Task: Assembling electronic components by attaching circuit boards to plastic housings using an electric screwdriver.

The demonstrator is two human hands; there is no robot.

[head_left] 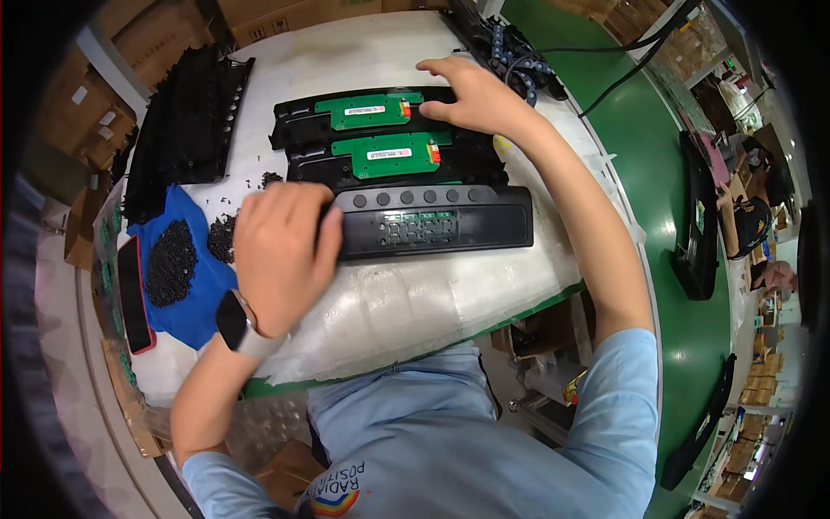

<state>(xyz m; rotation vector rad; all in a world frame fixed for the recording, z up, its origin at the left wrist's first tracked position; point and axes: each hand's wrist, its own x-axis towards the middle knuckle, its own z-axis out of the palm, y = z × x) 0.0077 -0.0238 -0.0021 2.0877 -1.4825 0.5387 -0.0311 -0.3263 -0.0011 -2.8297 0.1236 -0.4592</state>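
A long black display housing [497, 221] with a row of round buttons and a digit window lies at the front of the group. My left hand [284, 246], wearing a watch, is curled at its left end, thumb against it; some fingertips are hidden. Behind it lie two black housings, each with a green circuit board: the nearer board [372, 167] and the farther board [346, 121]. Both boards carry a white label and a red-and-white connector. My right hand [484, 99] reaches over the right end of the farthest housing, thumb and forefinger apart, holding nothing visible.
Black screws [171, 264] are heaped on a blue cloth [194, 307], beside a red-edged phone [134, 294]. Stacked black housings [186, 121] stand at the left. Cables and black parts [510, 60] lie at the far right. Beyond the white table [389, 303] is green flooring [640, 173].
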